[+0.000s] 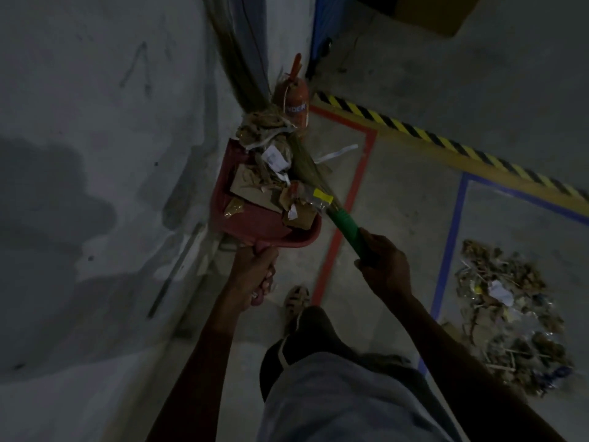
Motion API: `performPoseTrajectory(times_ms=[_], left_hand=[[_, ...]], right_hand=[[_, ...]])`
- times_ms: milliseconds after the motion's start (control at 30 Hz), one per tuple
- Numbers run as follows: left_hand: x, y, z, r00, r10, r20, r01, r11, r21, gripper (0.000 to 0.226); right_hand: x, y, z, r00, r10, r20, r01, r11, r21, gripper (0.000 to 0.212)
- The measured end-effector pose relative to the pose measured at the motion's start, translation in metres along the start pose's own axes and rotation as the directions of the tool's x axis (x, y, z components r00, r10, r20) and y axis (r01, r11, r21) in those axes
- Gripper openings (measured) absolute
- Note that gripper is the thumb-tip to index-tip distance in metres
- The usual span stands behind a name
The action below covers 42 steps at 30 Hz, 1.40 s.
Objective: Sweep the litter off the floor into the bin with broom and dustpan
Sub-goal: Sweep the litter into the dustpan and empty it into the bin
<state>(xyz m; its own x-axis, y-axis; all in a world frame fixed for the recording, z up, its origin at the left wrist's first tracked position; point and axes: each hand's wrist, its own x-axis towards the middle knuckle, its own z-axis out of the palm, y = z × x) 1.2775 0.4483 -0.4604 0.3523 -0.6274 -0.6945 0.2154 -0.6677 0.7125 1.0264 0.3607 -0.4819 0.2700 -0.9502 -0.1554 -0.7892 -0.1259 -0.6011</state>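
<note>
Because the litter (271, 173) is heaped against the foot of the wall, spilling over the mouth of the red dustpan (255, 218), everything turns on the line from the pile into the pan: the pan opens away from the person, toward the corner, and its handle runs back to the left hand (255, 269), which is curled tightly round it. The broom (322, 193) lies on a slant across the pan's right side, bristles up among the cardboard scraps and paper, green handle running down and right into the right hand (382, 263), whose fingers wrap it. Both hands are near the pan, the left nearer. The next stroke, as I judge it, should drag the bristles toward the person and leftward, deeper into the pan. Just beyond the heap stands a red fire extinguisher (291, 94), and what may be a second broom (232, 52) leans there; the light is too dim to be sure. A second litter pile (510, 314) waits well apart on the floor (398, 193) to the right. No bin is plainly visible.
</note>
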Motion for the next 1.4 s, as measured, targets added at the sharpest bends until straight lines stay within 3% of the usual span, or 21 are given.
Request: performPoseTrajectory(times_ms=[300,633,767,1100,1400], left_hand=[[0.093,-0.025,-0.031,0.985,-0.162,0.061,0.168,0.980,-0.108,0.031],[0.176,-0.040,-0.032,0.916,-0.379,0.131,0.385,0.922,-0.027,0.040],[0.203,-0.046,-0.037,0.910,-0.395,0.127,0.407,0.910,-0.079,0.038],[0.232,-0.044,-0.041,0.902,-0.420,0.101,0.428,0.901,-0.074,0.035],[0.234,-0.052,-0.044,0.897,-0.428,0.113,0.428,0.903,0.024,0.039]], right_hand=[[0.043,-0.044,0.066,0.992,0.095,0.079,-0.084,0.987,-0.140,0.063],[0.048,-0.054,0.086,0.981,0.187,0.046,-0.168,0.948,-0.270,0.055],[0.040,-0.056,0.085,0.973,0.230,-0.030,-0.229,0.936,-0.268,0.044],[0.023,-0.051,0.071,0.972,0.231,-0.047,-0.233,0.918,-0.322,0.059],[0.032,-0.050,0.076,0.921,0.386,-0.059,-0.388,0.889,-0.242,0.045]])
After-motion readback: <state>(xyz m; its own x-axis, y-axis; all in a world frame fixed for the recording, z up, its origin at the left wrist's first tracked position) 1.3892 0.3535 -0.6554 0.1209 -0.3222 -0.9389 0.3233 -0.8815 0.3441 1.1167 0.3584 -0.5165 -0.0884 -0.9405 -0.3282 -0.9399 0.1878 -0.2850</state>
